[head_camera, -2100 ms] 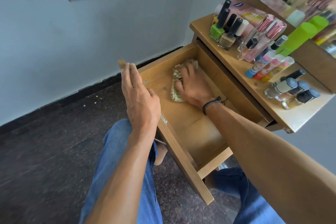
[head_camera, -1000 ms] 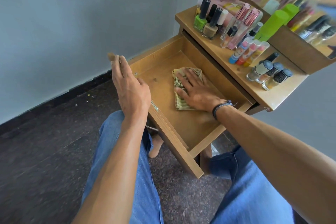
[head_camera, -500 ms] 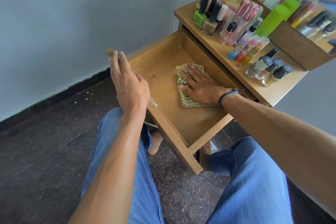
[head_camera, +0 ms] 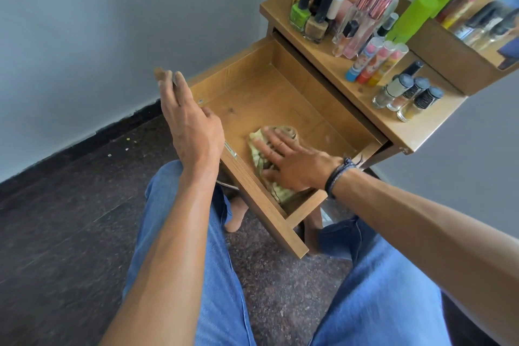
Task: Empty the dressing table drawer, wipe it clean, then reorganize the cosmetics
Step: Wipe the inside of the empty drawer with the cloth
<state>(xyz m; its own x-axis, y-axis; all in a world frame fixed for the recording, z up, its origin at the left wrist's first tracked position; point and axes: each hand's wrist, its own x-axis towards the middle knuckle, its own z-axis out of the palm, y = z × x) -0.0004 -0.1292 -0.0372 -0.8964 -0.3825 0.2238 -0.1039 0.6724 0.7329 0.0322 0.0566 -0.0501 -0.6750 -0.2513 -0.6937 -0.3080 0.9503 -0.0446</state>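
The right hand (head_camera: 292, 166) presses spread fingers flat on the cloth (head_camera: 276, 192), which lies under it in the drawer's (head_camera: 266, 98) near corner. The left hand (head_camera: 191, 123) rests straight-fingered along the drawer's front panel.

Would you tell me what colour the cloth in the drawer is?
The cloth is pale yellowish-green with darker stripes; the head view shows it best.
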